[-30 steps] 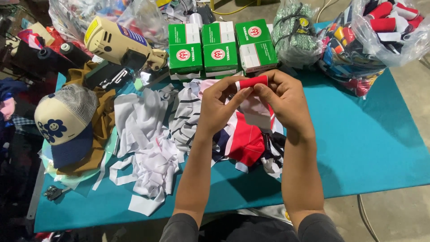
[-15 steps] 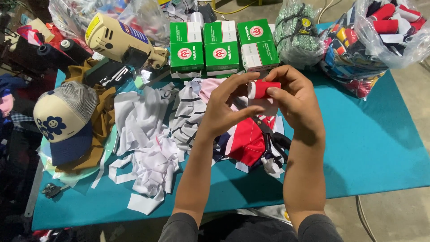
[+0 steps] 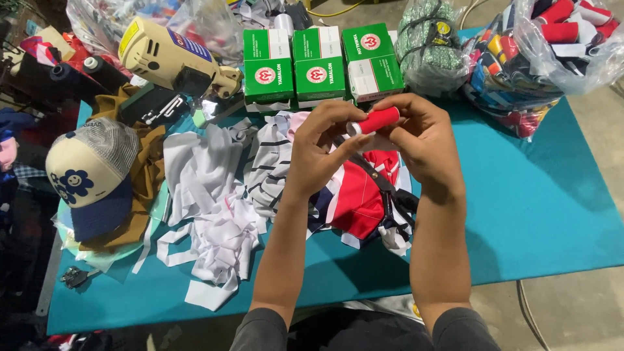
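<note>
In the head view, a red spool of thread (image 3: 376, 121) is held above the middle of a teal table (image 3: 546, 208), raised over a heap of cloth. The spool lies nearly level, its pale end turned toward the left hand (image 3: 322, 146). That hand's fingertips are closed on the pale end, thumb below and fingers curled over the top. The right hand (image 3: 426, 140) is wrapped around the spool's other end, its fingers pressed together against the red thread, so the spool is clamped between both hands.

Directly beneath the hands a red and navy garment (image 3: 354, 195) is spread, with a dark strap crossing it. Beside it, toward the left, a striped white cloth (image 3: 270, 166) is seen, and further left a pile of white fabric strips (image 3: 218, 221) is scattered toward the table's near edge. A cream and navy cap (image 3: 88, 175) with a flower design is set on a brown cloth (image 3: 146, 175) near the left edge.

At the far side of the table three green and white boxes (image 3: 318, 65) are lined up just behind the hands. A cream-coloured power tool (image 3: 172, 58) is laid to their left. A green netted bundle (image 3: 429, 45) is placed to their right, and a clear bag of coloured spools (image 3: 552, 45) is seen at the far right corner.
</note>
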